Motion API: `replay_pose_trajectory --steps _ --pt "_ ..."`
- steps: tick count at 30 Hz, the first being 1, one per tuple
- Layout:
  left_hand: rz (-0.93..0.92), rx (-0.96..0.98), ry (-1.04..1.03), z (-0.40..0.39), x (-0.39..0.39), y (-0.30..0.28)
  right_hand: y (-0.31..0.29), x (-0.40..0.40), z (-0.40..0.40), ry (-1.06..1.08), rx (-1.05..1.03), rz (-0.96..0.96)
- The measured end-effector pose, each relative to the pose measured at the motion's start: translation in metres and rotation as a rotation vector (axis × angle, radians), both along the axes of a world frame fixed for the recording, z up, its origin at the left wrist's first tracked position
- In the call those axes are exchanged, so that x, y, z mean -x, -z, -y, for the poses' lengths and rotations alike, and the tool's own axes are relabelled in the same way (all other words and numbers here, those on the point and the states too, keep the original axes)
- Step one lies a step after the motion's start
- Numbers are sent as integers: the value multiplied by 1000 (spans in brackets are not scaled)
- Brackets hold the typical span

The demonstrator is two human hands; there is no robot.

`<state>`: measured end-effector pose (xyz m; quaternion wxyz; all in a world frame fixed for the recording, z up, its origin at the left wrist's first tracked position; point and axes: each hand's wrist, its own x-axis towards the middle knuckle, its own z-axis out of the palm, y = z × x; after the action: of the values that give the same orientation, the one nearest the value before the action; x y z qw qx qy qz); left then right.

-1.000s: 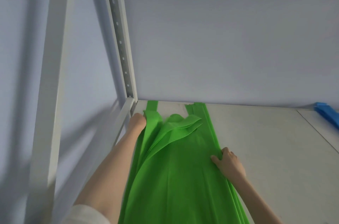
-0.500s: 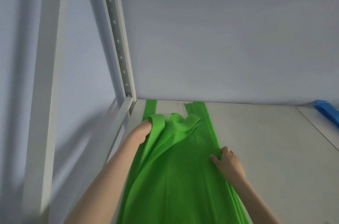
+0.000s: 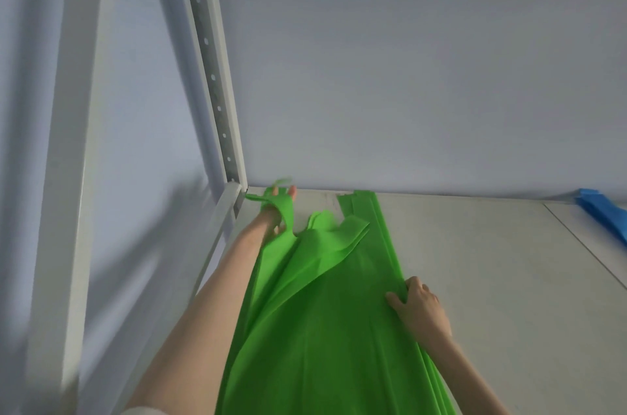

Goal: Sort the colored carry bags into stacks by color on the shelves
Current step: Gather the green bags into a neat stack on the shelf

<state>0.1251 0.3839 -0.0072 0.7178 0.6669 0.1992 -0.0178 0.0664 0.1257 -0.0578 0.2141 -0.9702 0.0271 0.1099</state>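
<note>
Green carry bags (image 3: pixel 322 329): thin matt sheet, non-woven cloth or plastic, cannot tell which; smooth, with soft folds and layered edges. Shelf (image 3: pixel 475 262): pale board, matt, smooth, faint scuffs near the back edge and one thin seam line. Upright post (image 3: pixel 217 82): painted metal, light grey, slight sheen, punched with a row of holes. Blue bags (image 3: pixel 602 211): same matt sheet look. Wall (image 3: pixel 407 58): flat matt paint.

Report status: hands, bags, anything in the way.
Left hand at far corner, green handle strap draped over it. Right hand grips near edge of green bags on shelf. Blue bags far right, apart. Nothing in the way.
</note>
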Motion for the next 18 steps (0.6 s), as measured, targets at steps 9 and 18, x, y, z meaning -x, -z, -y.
replay_pose_trajectory --steps 9,18 --pt "-69 -170 -329 -49 14 17 1 1 0 -2 3 17" --pt "-237 -1059 411 18 78 18 0 4 -1 9 10 20"
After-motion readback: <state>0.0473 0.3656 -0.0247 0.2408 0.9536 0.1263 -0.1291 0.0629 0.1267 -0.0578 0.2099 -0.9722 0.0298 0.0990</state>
